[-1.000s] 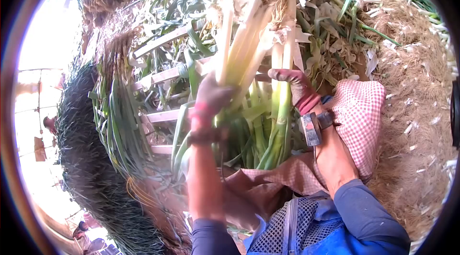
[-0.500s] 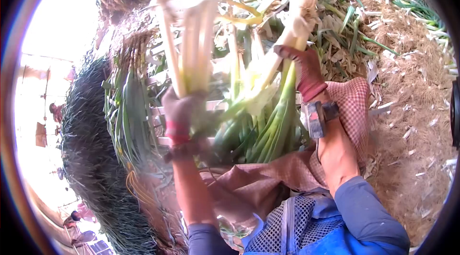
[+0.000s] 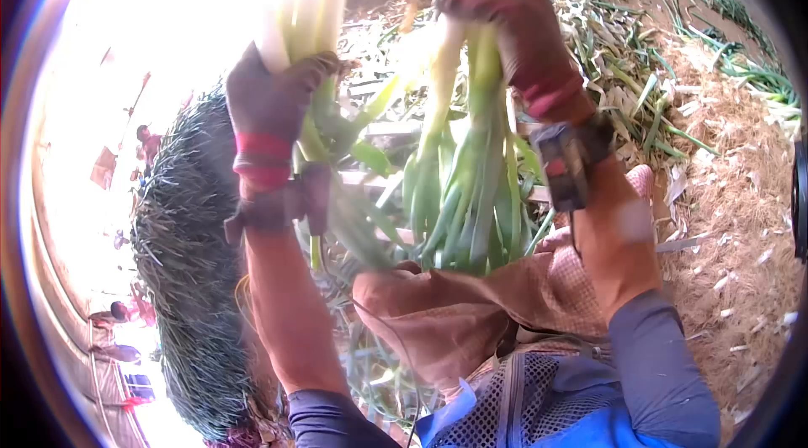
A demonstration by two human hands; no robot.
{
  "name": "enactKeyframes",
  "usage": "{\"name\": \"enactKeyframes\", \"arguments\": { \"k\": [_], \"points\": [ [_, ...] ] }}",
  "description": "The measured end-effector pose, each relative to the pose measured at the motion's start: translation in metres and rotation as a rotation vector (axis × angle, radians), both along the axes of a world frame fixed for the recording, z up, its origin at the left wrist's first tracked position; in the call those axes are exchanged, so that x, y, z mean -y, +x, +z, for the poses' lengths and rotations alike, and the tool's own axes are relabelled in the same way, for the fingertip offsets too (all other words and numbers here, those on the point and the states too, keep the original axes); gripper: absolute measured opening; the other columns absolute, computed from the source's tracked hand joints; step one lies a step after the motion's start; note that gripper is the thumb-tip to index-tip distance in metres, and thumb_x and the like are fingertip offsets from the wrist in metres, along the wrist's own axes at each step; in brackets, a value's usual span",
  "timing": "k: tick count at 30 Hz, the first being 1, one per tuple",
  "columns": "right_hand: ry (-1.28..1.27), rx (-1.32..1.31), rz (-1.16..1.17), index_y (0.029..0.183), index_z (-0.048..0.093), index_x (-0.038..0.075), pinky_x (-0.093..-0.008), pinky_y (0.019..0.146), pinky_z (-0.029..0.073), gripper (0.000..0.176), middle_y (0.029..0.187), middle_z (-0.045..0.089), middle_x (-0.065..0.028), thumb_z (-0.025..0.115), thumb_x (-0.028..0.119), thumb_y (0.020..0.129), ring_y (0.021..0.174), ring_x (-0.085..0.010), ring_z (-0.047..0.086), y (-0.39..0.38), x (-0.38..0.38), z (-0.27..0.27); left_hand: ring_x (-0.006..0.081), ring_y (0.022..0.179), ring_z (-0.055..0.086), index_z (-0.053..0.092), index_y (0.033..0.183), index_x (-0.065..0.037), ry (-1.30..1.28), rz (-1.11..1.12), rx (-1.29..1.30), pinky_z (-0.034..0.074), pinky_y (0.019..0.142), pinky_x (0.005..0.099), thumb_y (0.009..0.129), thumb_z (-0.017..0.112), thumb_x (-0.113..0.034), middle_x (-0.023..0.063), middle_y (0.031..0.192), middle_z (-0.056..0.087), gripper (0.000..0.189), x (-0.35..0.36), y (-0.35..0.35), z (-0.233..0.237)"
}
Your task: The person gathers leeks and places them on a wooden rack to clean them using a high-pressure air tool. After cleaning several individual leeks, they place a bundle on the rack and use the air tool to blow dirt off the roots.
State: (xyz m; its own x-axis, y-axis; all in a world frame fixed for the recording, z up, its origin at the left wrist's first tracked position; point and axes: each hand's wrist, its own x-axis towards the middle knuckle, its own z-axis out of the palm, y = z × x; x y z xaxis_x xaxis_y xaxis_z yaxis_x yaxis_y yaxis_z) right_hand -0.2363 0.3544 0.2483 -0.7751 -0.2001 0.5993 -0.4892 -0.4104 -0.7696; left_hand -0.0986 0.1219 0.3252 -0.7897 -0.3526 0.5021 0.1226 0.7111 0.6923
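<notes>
My left hand (image 3: 273, 103), in a dark glove with a red cuff, is closed around a bunch of leeks (image 3: 307, 6), white stalks up and green leaves trailing below. A second bunch of leeks (image 3: 475, 137) hangs from my gloved right hand (image 3: 526, 44), its fingers wrapped round the stalks. Both bunches are raised in front of me, apart from each other, and their upper ends run out of view at the top. The green leaf tips of the right bunch reach down near my checked cloth (image 3: 497, 296).
A tall pile of dark green leaves (image 3: 189, 271) stands on the left. Peeled leaf scraps (image 3: 623, 69) and root trimmings (image 3: 732, 254) cover the ground at right. Slats show behind the leaves. Other people (image 3: 130, 311) are far off at the left.
Both hands have risen, carrying their leeks up. The left hand has also moved left, and the two bunches stand farther apart. The camera view has shifted; the upright leeks at left are out of view.
</notes>
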Motion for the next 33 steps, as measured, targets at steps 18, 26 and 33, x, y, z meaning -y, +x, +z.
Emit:
{"name": "enactKeyframes", "arguments": {
  "k": [18, 26, 33],
  "points": [
    [0.037, -0.343, -0.923, 0.108, 0.078, 0.007, -0.0332, 0.087, 0.060, 0.019, 0.098, 0.078, -0.0089, 0.077, 0.021, 0.095, 0.092, -0.0196, 0.074, -0.048, -0.126, 0.109, 0.0207, 0.090, 0.071, 0.073, 0.126, 0.002, -0.246, 0.945, -0.395, 0.058, 0.086, 0.0362, 0.084, 0.086, -0.015, 0.0079, 0.107, 0.076, 0.047, 0.206, 0.339, 0.182],
    [-0.418, 0.279, 0.174, 0.113, 0.077, 0.000, -0.0361, 0.093, 0.059, 0.035, 0.106, 0.077, -0.0109, 0.076, 0.031, 0.097, 0.097, -0.0233, 0.073, 0.082, 0.031, 0.042, 0.0211, 0.077, 0.073, 0.073, 0.116, -0.002, -0.655, 0.661, -0.179, 0.060, 0.069, 0.0365, 0.084, 0.087, -0.028, 0.0121, 0.097, 0.078, 0.043, 0.141, 0.294, 0.176],
    [-0.451, 0.837, 0.563, 0.116, 0.071, -0.002, -0.0336, 0.088, 0.058, 0.025, 0.101, 0.075, -0.0093, 0.071, 0.002, 0.091, 0.095, -0.0199, 0.072, 0.186, 0.063, -0.040, 0.0158, 0.070, 0.073, 0.076, 0.111, 0.000, -0.421, 0.314, 0.095, 0.061, 0.064, 0.0321, 0.079, 0.087, -0.018, 0.0105, 0.092, 0.080, 0.039, 0.027, 0.174, -0.001]
  ]
}}
